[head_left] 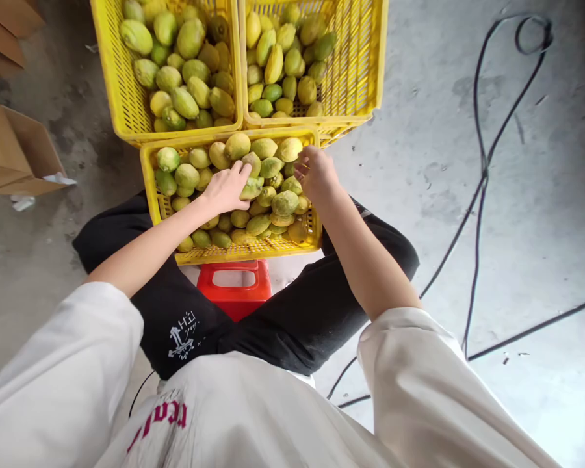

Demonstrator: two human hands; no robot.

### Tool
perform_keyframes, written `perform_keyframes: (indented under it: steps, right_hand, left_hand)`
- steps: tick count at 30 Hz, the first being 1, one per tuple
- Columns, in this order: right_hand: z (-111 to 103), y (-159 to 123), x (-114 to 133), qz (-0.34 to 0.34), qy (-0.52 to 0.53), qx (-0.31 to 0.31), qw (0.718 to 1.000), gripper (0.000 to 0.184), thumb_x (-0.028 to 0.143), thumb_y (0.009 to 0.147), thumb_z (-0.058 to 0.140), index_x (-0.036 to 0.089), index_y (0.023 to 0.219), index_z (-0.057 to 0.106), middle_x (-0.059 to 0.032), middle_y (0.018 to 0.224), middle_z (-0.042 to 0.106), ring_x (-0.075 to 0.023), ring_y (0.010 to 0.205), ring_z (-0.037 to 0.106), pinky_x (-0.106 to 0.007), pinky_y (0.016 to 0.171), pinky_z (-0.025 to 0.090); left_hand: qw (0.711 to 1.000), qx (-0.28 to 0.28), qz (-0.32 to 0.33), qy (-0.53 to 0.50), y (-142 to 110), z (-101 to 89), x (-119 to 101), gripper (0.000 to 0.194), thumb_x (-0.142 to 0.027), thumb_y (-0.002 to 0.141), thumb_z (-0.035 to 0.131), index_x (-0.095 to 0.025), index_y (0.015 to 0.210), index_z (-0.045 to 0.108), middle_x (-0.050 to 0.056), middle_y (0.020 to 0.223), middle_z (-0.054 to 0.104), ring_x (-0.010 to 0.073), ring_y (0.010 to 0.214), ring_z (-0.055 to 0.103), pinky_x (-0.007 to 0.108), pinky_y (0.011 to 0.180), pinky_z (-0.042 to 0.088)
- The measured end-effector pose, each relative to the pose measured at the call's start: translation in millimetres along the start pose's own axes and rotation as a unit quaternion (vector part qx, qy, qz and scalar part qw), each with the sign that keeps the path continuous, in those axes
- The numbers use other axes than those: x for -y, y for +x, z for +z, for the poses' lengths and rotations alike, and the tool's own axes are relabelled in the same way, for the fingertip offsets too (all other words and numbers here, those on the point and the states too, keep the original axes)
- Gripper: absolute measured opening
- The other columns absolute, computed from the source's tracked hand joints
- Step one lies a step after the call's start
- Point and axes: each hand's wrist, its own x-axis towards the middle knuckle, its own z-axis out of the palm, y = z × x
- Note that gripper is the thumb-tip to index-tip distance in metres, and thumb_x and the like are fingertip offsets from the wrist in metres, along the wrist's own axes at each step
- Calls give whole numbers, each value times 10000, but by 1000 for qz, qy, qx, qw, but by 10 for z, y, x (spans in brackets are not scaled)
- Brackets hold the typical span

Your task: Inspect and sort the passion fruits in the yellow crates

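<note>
The left hand straddled a fruit; grip there, and in the right hand, could not be determined. The crate lay beneath both. Hasty pulling could have rolled heaped fruit out.

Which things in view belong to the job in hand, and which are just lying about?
In the job:
near yellow crate of fruit
left hand, touching fruit
right hand, by the crate's rim
two rear yellow crates, probably
red stool, perhaps

Apparently lying about:
black cable at right
cardboard box at left
</note>
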Motion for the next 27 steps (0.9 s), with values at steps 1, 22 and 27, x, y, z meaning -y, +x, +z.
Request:
perform_keyframes:
  steps: [1, 22, 27]
  right_hand:
    - [81, -98, 63, 40, 18, -20, 999, 309, 347, 959, 770, 287, 937, 468, 0, 939, 516, -196, 858, 658, -301, 760, 580]
    - [683, -1285, -375, -27, -664, 409, 626, 844, 31, 1041, 677, -4, 1853, 449, -390, 1880, 446, -414, 1404, 814, -444, 1151, 682]
    - [652, -1260, -462, -45, -665, 391, 635, 844, -20, 1084, 479, 54, 1920, 387, -350, 1914, 434, -404, 1418, 807, -461, 1155, 678]
  left_hand:
    - [1000, -18, -3, -20, -22, -27, 36, 877, -378, 966, 921, -148, 1726, 549, 254, 1644, 653, 482, 1422, 763, 510, 1194, 627]
    - [745, 36, -66, -662, -191, -635, 147, 789, -600, 1265, 86, -147, 1398, 718, 203, 1384, 841, 337, 1387, 822, 511, 1061, 708]
    - [792, 41, -52, -607, -160, -536, 142, 961, -1007, 1107, 306, -199, 1394, 740, 205, 1292, 864, 434, 1376, 803, 575, 1014, 709]
